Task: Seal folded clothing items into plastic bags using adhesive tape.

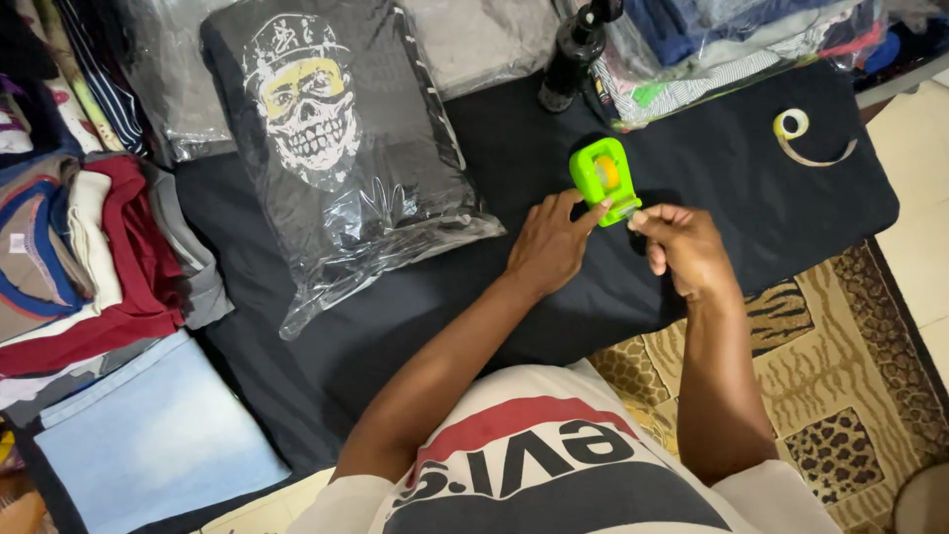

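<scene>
Tape dispenser (604,178), one bright green plastic piece with an orange-yellow roll showing in its round window, sat just above the centre of the frame on the black cloth (514,138), where the left hand (549,242) steadied it with fingertips loosely curled against its lower left edge. The right hand (684,247) had thumb and forefinger pressed together in a pinch at the dispenser's lower end, apparently on the tape end, too small to tell. One bagged black skull-print shirt (336,129) lay at upper left, and one dark bottle (573,54) stood above the dispenser.
</scene>
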